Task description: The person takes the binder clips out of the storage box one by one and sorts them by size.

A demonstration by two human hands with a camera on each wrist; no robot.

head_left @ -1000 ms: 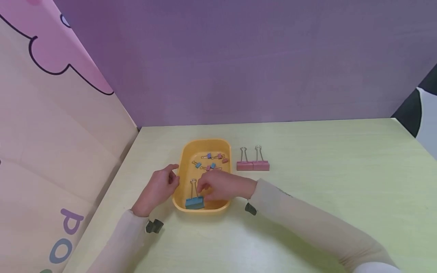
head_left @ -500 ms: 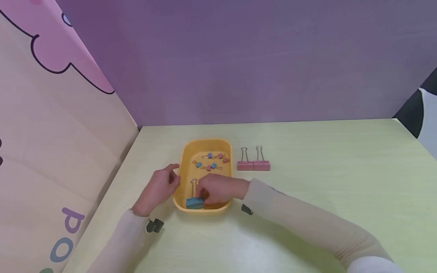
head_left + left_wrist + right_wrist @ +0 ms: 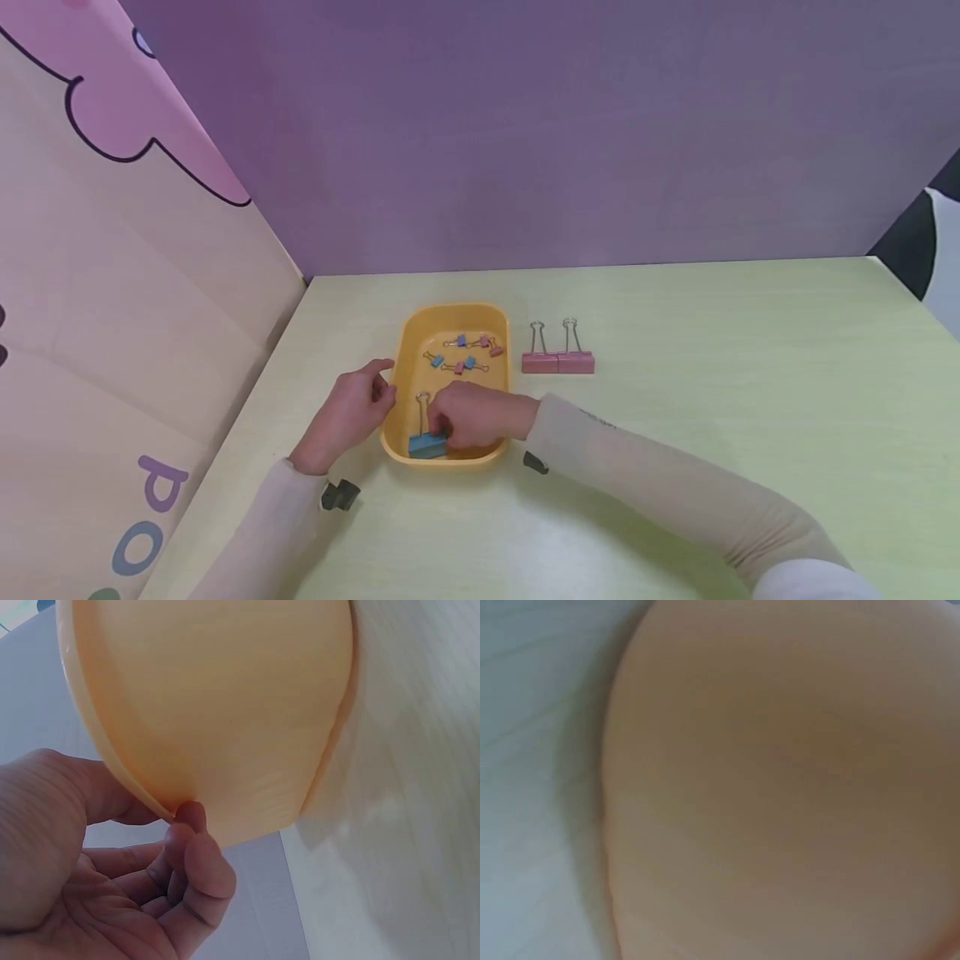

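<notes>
Where purple wall (image 3: pixel 525 125) rises, pale green table (image 3: pixel 712 375) bears a tray (image 3: pixel 405 346).

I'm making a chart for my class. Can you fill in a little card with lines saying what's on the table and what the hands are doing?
Table: pale green table
Tray: yellow tray, left of centre
In tray: big blue clip at near end; small blue and pink clips at far end
Beside tray: two big pink clips, side by side on the table
Left hand: fingertip touches the tray's outer rim
Right hand: inside the tray, fingers on the big blue clip
</notes>
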